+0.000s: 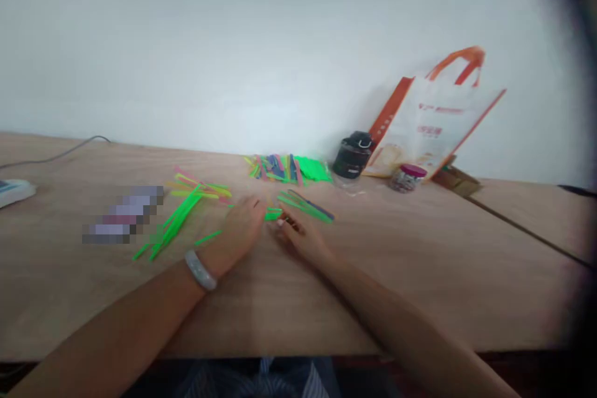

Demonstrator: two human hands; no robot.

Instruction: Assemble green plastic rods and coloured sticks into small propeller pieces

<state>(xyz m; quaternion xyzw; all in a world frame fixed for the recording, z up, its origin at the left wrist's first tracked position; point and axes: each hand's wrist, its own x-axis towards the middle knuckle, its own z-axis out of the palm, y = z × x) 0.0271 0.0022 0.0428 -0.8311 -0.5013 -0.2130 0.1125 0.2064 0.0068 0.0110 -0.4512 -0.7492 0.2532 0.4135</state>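
While left grip (240, 230) sits near right grip (298, 237), green strip (273, 214) lies between.

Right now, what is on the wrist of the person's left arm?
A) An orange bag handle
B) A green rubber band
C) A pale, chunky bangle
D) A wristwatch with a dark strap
C. A pale, chunky bangle circles the wrist just behind the left hand.
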